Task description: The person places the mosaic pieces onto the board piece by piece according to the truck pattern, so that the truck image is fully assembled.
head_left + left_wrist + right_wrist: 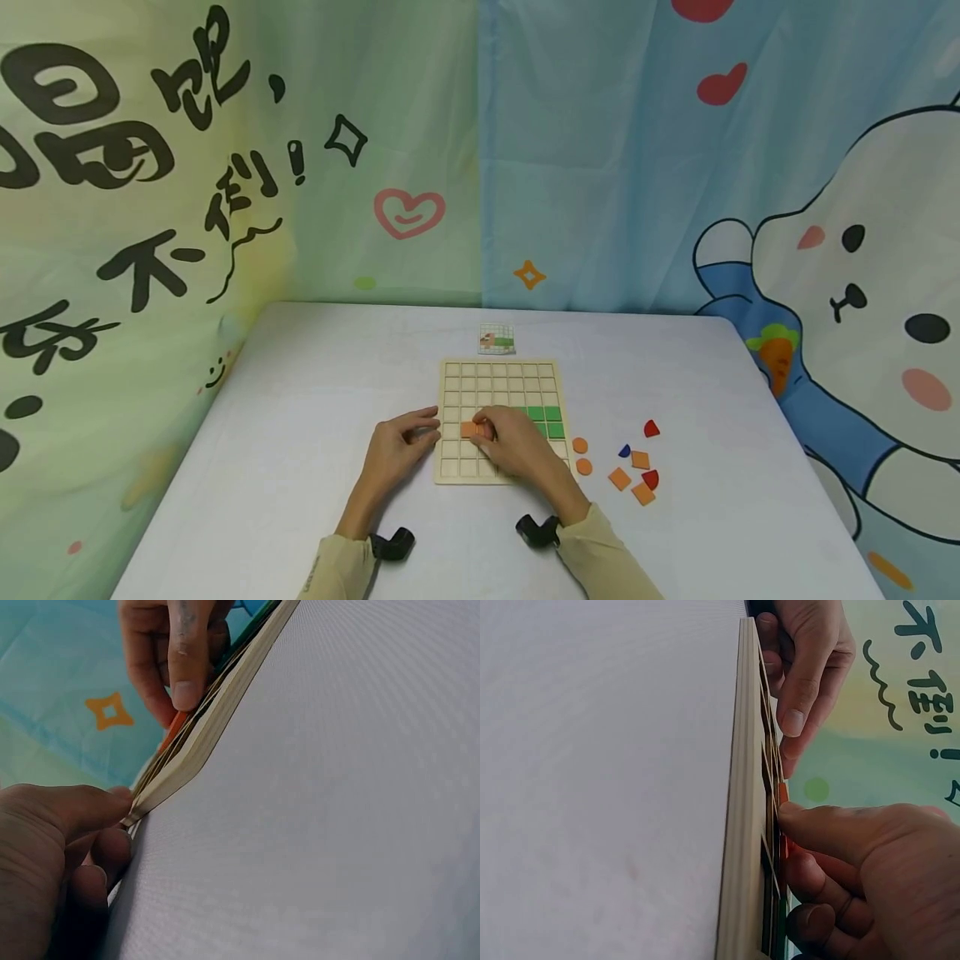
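Observation:
A pale wooden grid board (pixel 459 468) lies on the white table. Green squares (pixel 553 413) fill some cells on its right side. My right hand (pixel 513 442) is over the middle of the board, its thumb and fingers pinching an orange square tile (pixel 784 793) at the grid. One orange square (pixel 468 430) shows at the fingertips, left of that hand; the hand hides the cells beneath it. At the board's left edge is my left hand (pixel 401 446), its fingers fairly straight and the fingertips touching the rim (pixel 136 813).
Right of the board lie orange discs (pixel 583 467), several orange squares (pixel 619 478), red pieces (pixel 651 428) and a blue piece (pixel 624 451). A small picture card (pixel 497 339) sits behind the board. A printed curtain (pixel 585 167) hangs behind the table (pixel 300 367).

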A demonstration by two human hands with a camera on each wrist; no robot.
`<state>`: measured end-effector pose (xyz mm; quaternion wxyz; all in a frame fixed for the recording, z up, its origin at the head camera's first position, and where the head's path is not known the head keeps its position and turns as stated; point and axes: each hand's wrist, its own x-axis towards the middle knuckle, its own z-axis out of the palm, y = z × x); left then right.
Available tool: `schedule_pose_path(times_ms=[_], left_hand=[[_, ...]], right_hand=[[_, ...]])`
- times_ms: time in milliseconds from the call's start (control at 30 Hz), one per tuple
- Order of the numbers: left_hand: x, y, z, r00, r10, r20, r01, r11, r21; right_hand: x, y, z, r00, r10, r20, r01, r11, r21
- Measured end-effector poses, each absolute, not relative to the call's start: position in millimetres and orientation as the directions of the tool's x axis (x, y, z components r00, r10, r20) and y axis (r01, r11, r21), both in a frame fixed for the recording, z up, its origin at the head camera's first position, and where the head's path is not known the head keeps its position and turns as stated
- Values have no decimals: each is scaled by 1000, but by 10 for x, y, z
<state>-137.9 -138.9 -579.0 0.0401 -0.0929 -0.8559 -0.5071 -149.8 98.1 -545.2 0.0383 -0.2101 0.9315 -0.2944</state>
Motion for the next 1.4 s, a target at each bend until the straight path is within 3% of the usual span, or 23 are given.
schedule_pose_path(times_ms=[600,933,1400], left_hand=[[-1401,-1405,-5806,-980,120,158,196,477,856],[-1399,-1404,-5814,-975,134,175,218,483,848],[-1385,-1391,-5808,-980,122,160,199,484,852]], right_hand=[[-1528,960,-5442,-911,-413,18,-356,762,-540],[-1496,1046,-5363,-901,-434,20,-344,684,-643],[-1329,1419,-5293,-916,-397,53,-336,688,-644]])
